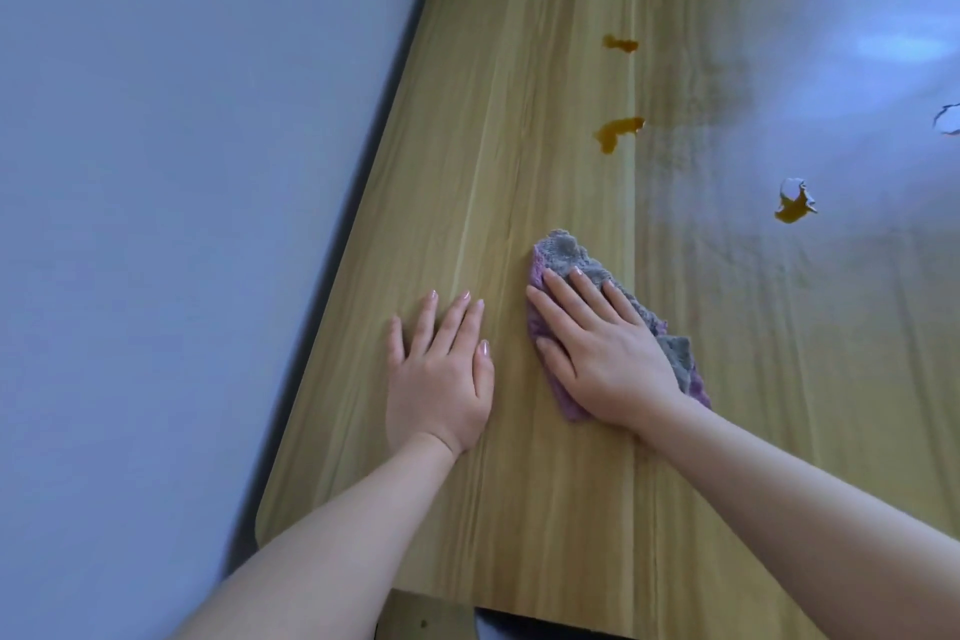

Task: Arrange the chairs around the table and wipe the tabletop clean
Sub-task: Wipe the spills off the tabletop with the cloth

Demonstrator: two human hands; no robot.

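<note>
Wooden tabletop (519, 120): we see three amber spills (618, 133) beyond our hands.
Cloth (566, 250): purple-grey, under our right hand (608, 353), fingers straight, slightly spread.
Left hand (441, 379): flat on wood, fingers spread.

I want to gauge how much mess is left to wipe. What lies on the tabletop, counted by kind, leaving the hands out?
Orange-brown spills: 3
Whitish scraps: 2
Grey-purple cloth: 1
Total: 6
</note>
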